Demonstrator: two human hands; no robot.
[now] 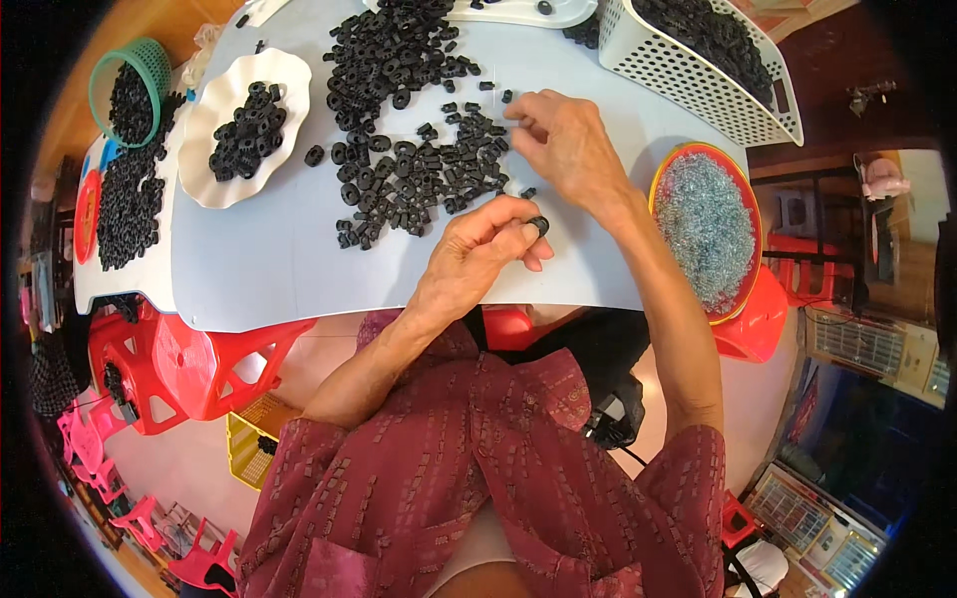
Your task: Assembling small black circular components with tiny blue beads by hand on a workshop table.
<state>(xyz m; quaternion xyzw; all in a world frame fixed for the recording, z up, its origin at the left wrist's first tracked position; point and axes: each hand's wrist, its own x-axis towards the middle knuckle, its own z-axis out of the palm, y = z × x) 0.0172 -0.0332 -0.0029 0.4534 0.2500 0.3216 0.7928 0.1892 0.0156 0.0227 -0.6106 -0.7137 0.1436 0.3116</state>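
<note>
Head camera, looking down: a white tabletop (269, 259) carries a wide scatter of small black ring-shaped parts (419, 174). The left hand (478, 254) rests near the tabletop's front edge, its fingers (513, 234) pinched shut on one small black ring (539, 225). The right hand (568, 140) lies farther back, fingertips drawn together at the right edge of the scatter, touching the parts there; whether they hold one cannot be told. A scalloped white plate (214, 179) of black rings sits to the left, a red-rimmed bowl (743, 289) of small silvery pieces to the right, and a white basket (678, 75) of black parts behind.
</note>
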